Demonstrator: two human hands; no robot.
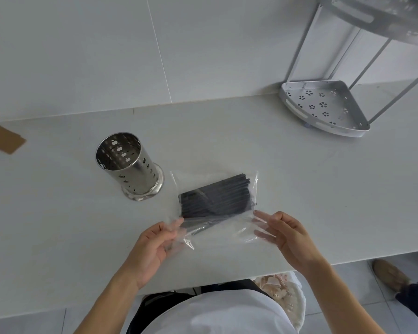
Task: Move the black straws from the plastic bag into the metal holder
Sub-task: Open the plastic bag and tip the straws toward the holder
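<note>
A clear plastic bag lies on the white counter near its front edge. Inside it, a bundle of black straws sits across the bag's far half. My left hand pinches the bag's near left corner. My right hand pinches its near right corner. The perforated metal holder stands upright and empty to the left of the bag, a short way beyond my left hand.
A metal corner shelf rack stands at the back right of the counter. A brown card lies at the far left. The tiled wall rises behind. Another person's shoe shows on the floor at the right.
</note>
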